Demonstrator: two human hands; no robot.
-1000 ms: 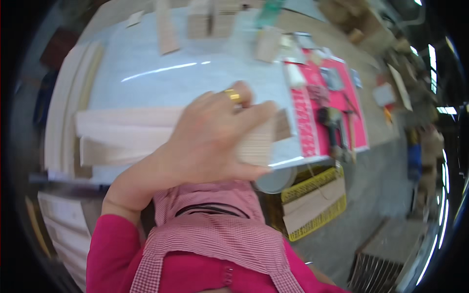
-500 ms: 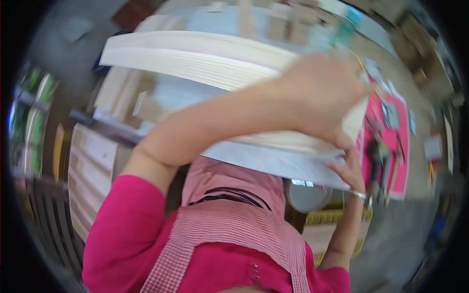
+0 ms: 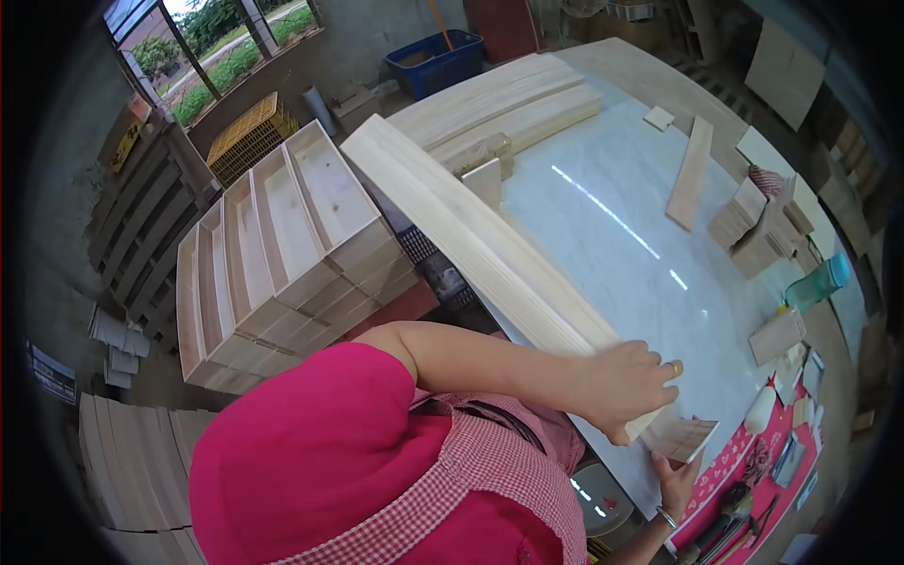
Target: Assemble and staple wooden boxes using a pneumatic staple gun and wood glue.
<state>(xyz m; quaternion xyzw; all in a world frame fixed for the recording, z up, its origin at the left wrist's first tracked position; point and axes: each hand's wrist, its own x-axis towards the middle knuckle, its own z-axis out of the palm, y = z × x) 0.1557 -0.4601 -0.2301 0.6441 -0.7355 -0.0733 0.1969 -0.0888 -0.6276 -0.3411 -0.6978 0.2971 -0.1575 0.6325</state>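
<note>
A long bundle of pale wooden strips (image 3: 490,254) slants across the white work table (image 3: 603,226), its near end towards my hands. My left hand (image 3: 633,388), wearing a ring, is closed over that near end, fingers wrapped round the wood. Just beyond it, my right hand (image 3: 675,482), with a bracelet at the wrist, holds a small flat smooth panel (image 3: 686,439) by its lower edge. The panel stands tilted close to the strips' end; whether the two touch I cannot tell.
More wooden boards (image 3: 508,104) lie at the far side. Stacked compartmented wooden trays (image 3: 282,245) stand left of the table. Small wood blocks (image 3: 753,221), a teal bottle (image 3: 817,282) and a pink mat (image 3: 744,471) with hand tools are on the right. A blue bin (image 3: 435,64) sits behind.
The view has swung left, bringing in the window and trays. The strips now run diagonally instead of across. The small panel now shows in my right hand.
</note>
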